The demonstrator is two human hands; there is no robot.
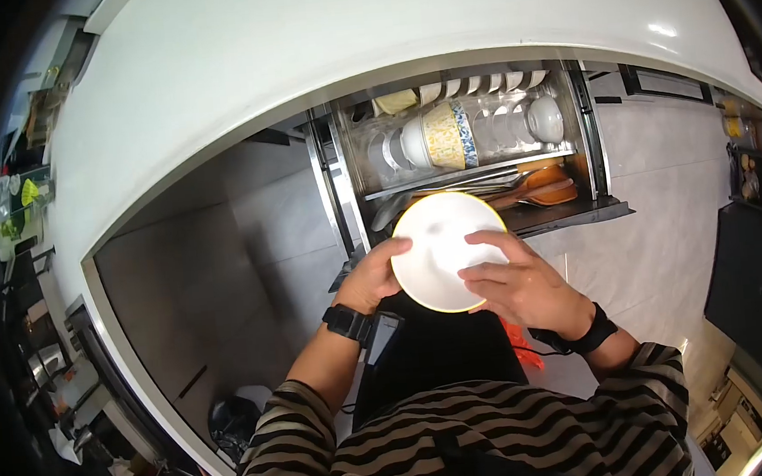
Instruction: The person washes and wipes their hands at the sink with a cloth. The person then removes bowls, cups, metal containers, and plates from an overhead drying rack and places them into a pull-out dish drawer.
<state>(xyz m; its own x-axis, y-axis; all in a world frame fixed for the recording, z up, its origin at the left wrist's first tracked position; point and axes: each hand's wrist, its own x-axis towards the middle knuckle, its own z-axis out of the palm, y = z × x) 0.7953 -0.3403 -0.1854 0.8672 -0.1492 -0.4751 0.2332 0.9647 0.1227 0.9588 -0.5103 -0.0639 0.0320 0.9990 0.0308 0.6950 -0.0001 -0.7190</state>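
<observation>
A white bowl (pixel 433 274) with a thin yellow rim is between my hands, its round white face turned up toward me. My left hand (pixel 373 276) grips its left edge, thumb over the rim. From the right, my right hand (pixel 528 287) holds the bowl's other edge, with fingers lying over the white surface; part of its grip underneath is hidden. Just beyond the bowl is a pulled-out drawer (pixel 595 132). In its middle section stand a yellow-patterned bowl (pixel 441 137) and a small white bowl (pixel 544 119).
Wooden-handled utensils (pixel 546 191) lie in the drawer's near compartment. Several upright dishes (pixel 476 85) line its back. A white countertop (pixel 294 43) overhangs the drawer and curves round to the left. Grey tiled floor (pixel 651 145) shows at the right. A dark bag-like object (pixel 235 424) sits at lower left.
</observation>
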